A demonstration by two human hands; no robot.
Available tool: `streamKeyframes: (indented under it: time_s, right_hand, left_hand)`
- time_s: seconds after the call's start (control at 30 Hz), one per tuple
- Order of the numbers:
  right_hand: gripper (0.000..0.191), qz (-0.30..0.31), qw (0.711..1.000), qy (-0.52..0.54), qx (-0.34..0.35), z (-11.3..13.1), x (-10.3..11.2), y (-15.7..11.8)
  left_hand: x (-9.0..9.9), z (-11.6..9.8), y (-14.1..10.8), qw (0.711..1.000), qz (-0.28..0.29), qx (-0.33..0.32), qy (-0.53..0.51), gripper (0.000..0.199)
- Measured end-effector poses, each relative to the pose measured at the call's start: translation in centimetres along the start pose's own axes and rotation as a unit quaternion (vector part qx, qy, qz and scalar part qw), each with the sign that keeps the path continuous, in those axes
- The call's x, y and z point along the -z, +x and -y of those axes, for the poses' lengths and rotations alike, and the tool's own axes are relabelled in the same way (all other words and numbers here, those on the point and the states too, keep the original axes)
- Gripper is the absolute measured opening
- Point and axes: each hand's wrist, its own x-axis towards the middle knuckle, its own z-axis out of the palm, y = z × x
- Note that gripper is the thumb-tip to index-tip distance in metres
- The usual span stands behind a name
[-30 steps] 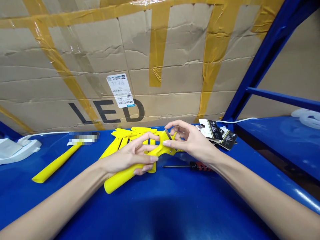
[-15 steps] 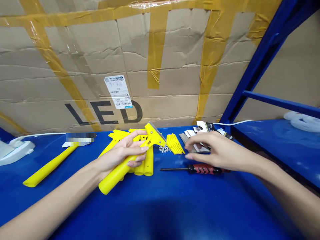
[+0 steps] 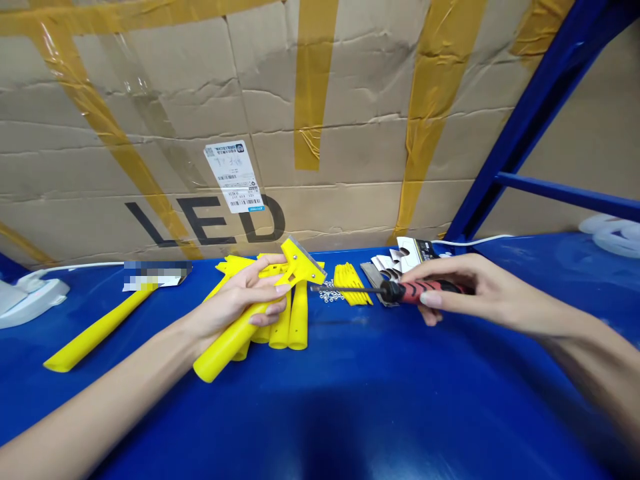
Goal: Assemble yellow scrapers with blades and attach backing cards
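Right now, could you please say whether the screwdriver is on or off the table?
Off: the right hand holds the screwdriver up, its shadow on the table.

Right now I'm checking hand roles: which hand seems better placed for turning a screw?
Probably the right hand: it holds the screwdriver, pointed toward the yellow scraper the left hand holds.

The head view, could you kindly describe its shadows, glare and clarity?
Head view: soft shadow low-centre on the blue table; head view: whitish glints on the upper-left tape; head view: pixelation over the far end of the leftmost yellow tool, but LED lettering legible.
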Motion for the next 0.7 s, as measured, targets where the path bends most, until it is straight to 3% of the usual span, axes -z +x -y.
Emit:
streamKeyframes:
  time_s: [0.13, 0.23, 0.43, 0.7]
  right_hand:
    - [0.04, -0.141, 0.989, 0.043, 0.002, -0.1, -1.0, 0.6]
    - [0.036, -0.198, 0.98, 0.012, 0.011, -0.6, -1.5, 0.9]
    - [0.025, -0.186, 0.981, -0.025, 0.037, -0.9, -1.7, 0.8]
    - [0.027, -0.207, 0.976, -0.057, 0.037, -0.5, -1.9, 0.9]
  left_hand:
    - [-0.4, -0.1, -0.3, 1.0, 0.006, 0.015, -0.008, 0.043]
    - [-0.5, -0.3, -0.4, 1.0, 0.0, 0.015, -0.018, 0.046]
    - [-0.2, -0.1, -0.2, 1.0, -0.007, 0.005, -0.024, 0.042]
    - [-0.1, -0.2, -0.2, 0.999, 0.015, 0.012, -0.029, 0.04]
